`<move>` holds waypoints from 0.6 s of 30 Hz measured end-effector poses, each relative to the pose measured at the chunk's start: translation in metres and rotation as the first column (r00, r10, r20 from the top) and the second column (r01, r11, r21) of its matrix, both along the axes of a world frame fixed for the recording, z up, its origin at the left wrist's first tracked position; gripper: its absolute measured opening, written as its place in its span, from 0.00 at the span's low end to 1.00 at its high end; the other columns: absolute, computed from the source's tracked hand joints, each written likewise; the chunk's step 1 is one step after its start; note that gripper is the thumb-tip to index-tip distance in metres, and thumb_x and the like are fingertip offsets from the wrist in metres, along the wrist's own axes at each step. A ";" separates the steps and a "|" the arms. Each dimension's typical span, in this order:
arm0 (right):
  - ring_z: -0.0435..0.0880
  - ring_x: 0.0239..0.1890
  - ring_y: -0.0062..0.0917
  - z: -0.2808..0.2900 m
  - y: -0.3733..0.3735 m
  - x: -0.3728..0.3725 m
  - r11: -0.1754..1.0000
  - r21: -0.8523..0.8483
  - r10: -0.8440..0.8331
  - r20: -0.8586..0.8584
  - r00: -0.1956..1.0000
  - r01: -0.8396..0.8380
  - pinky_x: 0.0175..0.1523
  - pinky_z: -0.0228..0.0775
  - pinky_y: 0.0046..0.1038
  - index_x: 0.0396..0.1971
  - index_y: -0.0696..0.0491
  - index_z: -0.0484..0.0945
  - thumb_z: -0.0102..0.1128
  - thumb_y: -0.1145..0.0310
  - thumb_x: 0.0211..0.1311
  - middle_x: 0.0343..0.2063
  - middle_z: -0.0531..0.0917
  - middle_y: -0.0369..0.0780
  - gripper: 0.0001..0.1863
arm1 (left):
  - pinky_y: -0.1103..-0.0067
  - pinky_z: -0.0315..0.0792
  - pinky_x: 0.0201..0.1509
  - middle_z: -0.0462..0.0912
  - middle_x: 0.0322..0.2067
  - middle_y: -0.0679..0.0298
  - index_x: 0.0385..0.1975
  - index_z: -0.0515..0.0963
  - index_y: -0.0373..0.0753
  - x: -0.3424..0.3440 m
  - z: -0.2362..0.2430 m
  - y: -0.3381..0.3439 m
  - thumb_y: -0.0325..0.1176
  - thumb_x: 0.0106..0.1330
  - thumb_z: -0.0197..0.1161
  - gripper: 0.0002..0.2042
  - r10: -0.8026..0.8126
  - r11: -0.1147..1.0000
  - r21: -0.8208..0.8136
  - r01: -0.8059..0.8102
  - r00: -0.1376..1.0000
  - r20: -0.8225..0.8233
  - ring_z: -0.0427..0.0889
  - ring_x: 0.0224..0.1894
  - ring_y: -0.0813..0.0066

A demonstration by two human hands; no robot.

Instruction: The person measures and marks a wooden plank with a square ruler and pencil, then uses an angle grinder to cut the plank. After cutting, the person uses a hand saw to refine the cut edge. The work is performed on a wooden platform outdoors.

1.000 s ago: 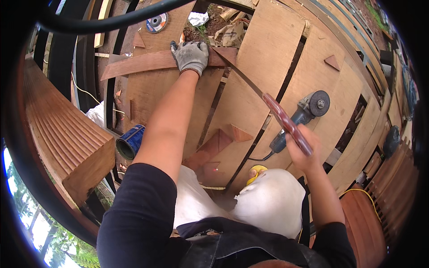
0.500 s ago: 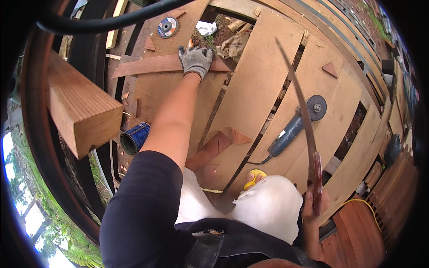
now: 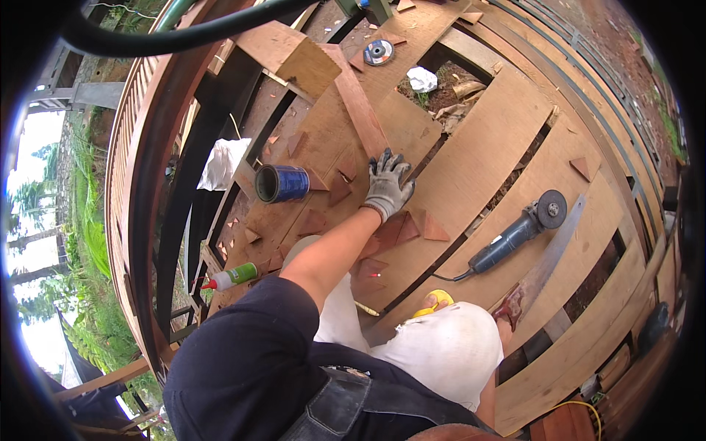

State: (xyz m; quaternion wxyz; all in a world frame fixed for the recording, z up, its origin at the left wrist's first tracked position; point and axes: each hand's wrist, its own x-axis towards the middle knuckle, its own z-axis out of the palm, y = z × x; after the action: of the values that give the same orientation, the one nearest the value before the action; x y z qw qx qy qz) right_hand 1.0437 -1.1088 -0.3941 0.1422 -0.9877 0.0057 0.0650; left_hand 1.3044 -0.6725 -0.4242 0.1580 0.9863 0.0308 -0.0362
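My gloved left hand (image 3: 387, 184) is spread with its fingers apart, its fingertips at the near end of a long reddish wooden strip (image 3: 357, 99). That strip slants away from me across the plywood boards. Low on the right, my right hand (image 3: 504, 331) is closed around the brown handle of a handsaw (image 3: 553, 253); my knee partly hides the hand. The saw's blade points away, its broad side showing. Just left of the blade lies an angle grinder (image 3: 518, 231) with a dark disc. Cut triangular wood pieces (image 3: 397, 229) lie below my left hand.
A blue can (image 3: 282, 183) and a green-and-white glue bottle (image 3: 234, 275) stand or lie at left. A thick timber end (image 3: 307, 67) juts in at the upper left. A spare disc (image 3: 379, 52) lies at the back. Gaps run between the plywood boards (image 3: 485, 147).
My left hand has come nearer, and the wooden strip has swung from crosswise to pointing away from me. The handsaw has turned from edge-on to broadside and tilted rightward. The view has shifted.
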 end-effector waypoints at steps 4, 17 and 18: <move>0.75 0.44 0.44 -0.022 0.012 -0.002 0.997 -0.068 0.023 0.006 1.000 -0.022 0.48 0.69 0.42 0.40 0.55 0.72 0.61 0.69 0.53 0.38 0.74 0.46 0.15 | 0.55 0.52 0.77 0.66 0.67 0.47 0.65 0.69 0.46 -0.047 -0.003 0.014 0.54 0.57 0.70 0.37 0.364 0.931 -0.055 -0.360 0.916 0.167 0.59 0.72 0.46; 0.76 0.49 0.45 -0.007 0.043 0.024 0.982 -0.174 -0.102 -0.130 0.986 0.079 0.53 0.69 0.46 0.42 0.53 0.71 0.67 0.74 0.46 0.42 0.74 0.46 0.21 | 0.66 0.73 0.63 0.80 0.57 0.51 0.57 0.77 0.41 -0.034 0.038 0.080 0.50 0.58 0.72 0.30 0.475 0.865 -0.056 -0.498 0.850 -0.229 0.79 0.60 0.54; 0.76 0.49 0.45 -0.005 0.039 0.023 0.976 -0.196 -0.116 -0.116 0.986 0.092 0.53 0.69 0.46 0.42 0.53 0.71 0.67 0.73 0.46 0.42 0.74 0.46 0.21 | 0.66 0.74 0.63 0.81 0.56 0.51 0.55 0.79 0.41 -0.043 0.035 0.086 0.52 0.58 0.72 0.29 0.452 0.861 -0.109 -0.497 0.845 -0.286 0.80 0.59 0.55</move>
State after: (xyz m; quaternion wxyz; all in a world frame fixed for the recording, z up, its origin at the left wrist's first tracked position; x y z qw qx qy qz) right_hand 1.0666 -1.0697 -0.3991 0.0496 -0.9890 0.0727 0.1190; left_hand 1.2612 -0.5861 -0.3887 0.2447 0.9168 0.2908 -0.1226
